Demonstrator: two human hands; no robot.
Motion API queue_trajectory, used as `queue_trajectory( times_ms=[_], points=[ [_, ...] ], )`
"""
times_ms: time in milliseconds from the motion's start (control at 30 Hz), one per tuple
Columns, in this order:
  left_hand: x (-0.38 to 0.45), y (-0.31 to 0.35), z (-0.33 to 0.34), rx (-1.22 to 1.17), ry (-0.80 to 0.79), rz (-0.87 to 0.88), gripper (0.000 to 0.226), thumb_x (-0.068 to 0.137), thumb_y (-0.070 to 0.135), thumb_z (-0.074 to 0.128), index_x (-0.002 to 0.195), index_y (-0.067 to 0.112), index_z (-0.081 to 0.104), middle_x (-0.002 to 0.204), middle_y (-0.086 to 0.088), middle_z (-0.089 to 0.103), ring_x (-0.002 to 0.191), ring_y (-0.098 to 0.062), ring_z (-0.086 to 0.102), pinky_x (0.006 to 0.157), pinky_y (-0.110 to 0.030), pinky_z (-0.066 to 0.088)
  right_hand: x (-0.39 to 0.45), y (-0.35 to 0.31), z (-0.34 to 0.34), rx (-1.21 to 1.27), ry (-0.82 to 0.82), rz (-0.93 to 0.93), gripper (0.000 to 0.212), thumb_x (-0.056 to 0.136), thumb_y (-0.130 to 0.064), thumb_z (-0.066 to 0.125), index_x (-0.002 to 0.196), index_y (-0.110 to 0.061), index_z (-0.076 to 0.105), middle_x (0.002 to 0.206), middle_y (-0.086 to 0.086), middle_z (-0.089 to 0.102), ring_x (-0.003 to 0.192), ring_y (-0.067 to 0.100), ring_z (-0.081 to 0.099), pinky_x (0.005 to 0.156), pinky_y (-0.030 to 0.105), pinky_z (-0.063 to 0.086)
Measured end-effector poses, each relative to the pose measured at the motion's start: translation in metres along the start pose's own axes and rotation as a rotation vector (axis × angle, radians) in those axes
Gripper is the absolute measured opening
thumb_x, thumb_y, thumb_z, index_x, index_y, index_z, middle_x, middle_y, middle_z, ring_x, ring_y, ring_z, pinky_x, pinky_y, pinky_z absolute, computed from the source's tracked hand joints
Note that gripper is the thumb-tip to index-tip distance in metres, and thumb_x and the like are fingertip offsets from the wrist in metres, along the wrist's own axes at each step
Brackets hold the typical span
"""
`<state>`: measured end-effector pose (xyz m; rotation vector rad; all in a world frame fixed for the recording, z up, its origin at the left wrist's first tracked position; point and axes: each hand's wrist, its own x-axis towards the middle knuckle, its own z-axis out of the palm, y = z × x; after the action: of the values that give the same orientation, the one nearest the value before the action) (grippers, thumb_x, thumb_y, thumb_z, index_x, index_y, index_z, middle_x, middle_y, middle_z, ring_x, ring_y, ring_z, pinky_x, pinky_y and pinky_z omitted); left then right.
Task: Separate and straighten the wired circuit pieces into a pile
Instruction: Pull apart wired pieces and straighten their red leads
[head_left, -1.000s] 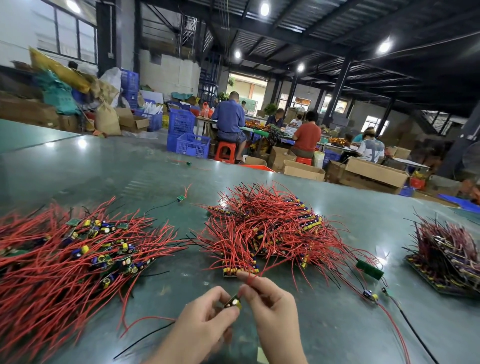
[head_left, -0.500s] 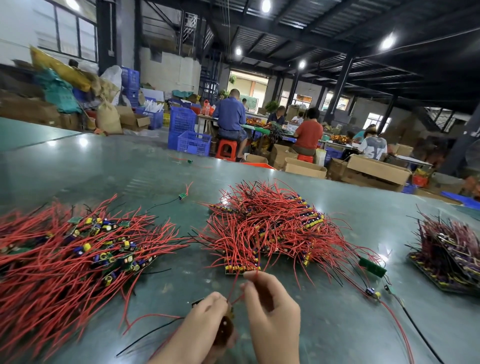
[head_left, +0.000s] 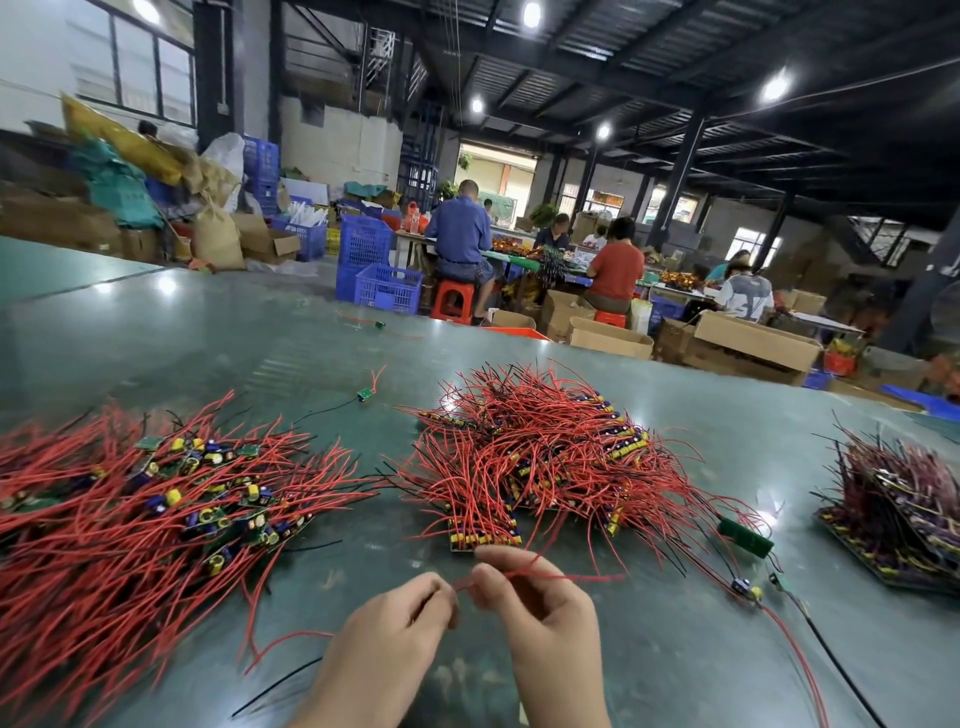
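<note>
Head camera looks down over my two hands above the green table. My left hand and my right hand both pinch a red wire between thumb and fingertips, close together, and the wire runs out to the right from my right fingers. Whether a circuit piece hangs from it I cannot tell. Just beyond my hands lies the tangled heap of wired circuit pieces, red and black leads pointing every way. To my left spreads a wider pile with yellow and blue capacitors showing. Far right sits a stacked bundle. A loose green board lies between the middle heap and that bundle.
</note>
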<state>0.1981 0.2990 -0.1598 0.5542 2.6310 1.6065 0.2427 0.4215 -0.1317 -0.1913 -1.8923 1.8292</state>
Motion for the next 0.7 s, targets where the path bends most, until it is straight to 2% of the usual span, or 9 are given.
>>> queue_trajectory(
  times_ms=[67,167,267,333,400,533,600,667,700],
  points=[
    [0.001,0.005,-0.003,-0.080,-0.035,0.006,0.026,0.081,0.049,0.041,0.064,0.034,0.055,0.053,0.008,0.050,0.052,-0.007,0.045,0.056,-0.024,0.036,0.003,-0.001,-0.003,0.016,-0.012,0.042,0.030,0.077,0.008,0.067,0.065,-0.018,0.077,0.062,0.010,0.071,0.057,0.012,0.065,0.060,0.019,0.053],
    [0.000,0.017,-0.013,-0.381,-0.233,-0.071,0.029,0.066,0.047,0.045,0.053,0.023,0.054,0.043,0.007,0.037,0.040,-0.006,0.032,0.041,-0.014,0.025,0.007,-0.005,-0.006,0.332,-0.090,0.283,0.016,0.072,0.004,0.065,0.064,-0.005,0.075,0.063,0.015,0.068,0.051,0.015,0.063,0.051,0.021,0.053],
    [-0.001,0.027,-0.021,-0.528,-0.364,-0.100,0.037,0.054,0.055,0.049,0.049,0.019,0.051,0.042,0.009,0.029,0.038,-0.007,0.021,0.038,-0.015,0.019,0.007,-0.009,-0.007,0.550,-0.157,0.461,0.013,0.064,-0.006,0.063,0.066,0.000,0.074,0.061,0.016,0.064,0.044,0.015,0.061,0.043,0.021,0.052],
    [0.000,0.029,-0.022,-0.522,-0.302,-0.068,0.042,0.054,0.058,0.054,0.045,0.017,0.047,0.040,0.008,0.027,0.037,-0.007,0.020,0.038,-0.015,0.018,0.008,-0.009,-0.009,0.559,-0.161,0.453,0.015,0.063,-0.007,0.063,0.068,0.000,0.075,0.061,0.016,0.064,0.044,0.015,0.061,0.043,0.021,0.052],
    [-0.001,0.029,-0.023,-0.538,-0.262,-0.036,0.045,0.065,0.052,0.059,0.040,0.017,0.045,0.037,0.009,0.028,0.033,-0.004,0.020,0.037,-0.012,0.018,0.010,-0.009,-0.012,0.551,-0.158,0.420,0.014,0.065,-0.007,0.063,0.068,-0.001,0.075,0.060,0.015,0.064,0.044,0.014,0.061,0.044,0.020,0.052],
    [-0.001,0.032,-0.025,-0.568,-0.305,-0.009,0.044,0.071,0.045,0.057,0.039,0.017,0.047,0.035,0.008,0.031,0.031,-0.001,0.023,0.037,-0.009,0.019,0.011,-0.010,-0.016,0.596,-0.181,0.388,0.014,0.067,-0.005,0.061,0.066,-0.002,0.074,0.061,0.014,0.063,0.048,0.014,0.060,0.049,0.021,0.054],
    [-0.002,0.027,-0.023,-0.372,-0.210,0.076,0.048,0.068,0.060,0.055,0.044,0.019,0.050,0.037,0.006,0.033,0.035,-0.004,0.027,0.041,-0.013,0.021,0.012,-0.009,-0.017,0.489,-0.161,0.321,0.013,0.072,-0.003,0.061,0.074,-0.001,0.074,0.064,0.015,0.064,0.052,0.014,0.060,0.052,0.021,0.054],
    [-0.004,0.016,-0.021,0.134,-0.015,0.215,0.050,0.068,0.070,0.039,0.054,0.024,0.052,0.041,0.005,0.040,0.041,-0.010,0.039,0.043,-0.019,0.026,0.015,-0.008,-0.019,0.369,-0.117,0.280,0.015,0.081,0.005,0.058,0.090,0.001,0.069,0.068,0.016,0.067,0.054,0.015,0.061,0.054,0.022,0.053],
    [-0.003,0.011,-0.019,0.365,0.067,0.270,0.048,0.072,0.067,0.036,0.057,0.024,0.053,0.041,0.006,0.043,0.042,-0.011,0.044,0.041,-0.021,0.030,0.016,-0.007,-0.019,0.348,-0.105,0.288,0.017,0.085,0.009,0.055,0.097,0.001,0.065,0.070,0.018,0.068,0.054,0.016,0.062,0.053,0.022,0.053]
  ],
)
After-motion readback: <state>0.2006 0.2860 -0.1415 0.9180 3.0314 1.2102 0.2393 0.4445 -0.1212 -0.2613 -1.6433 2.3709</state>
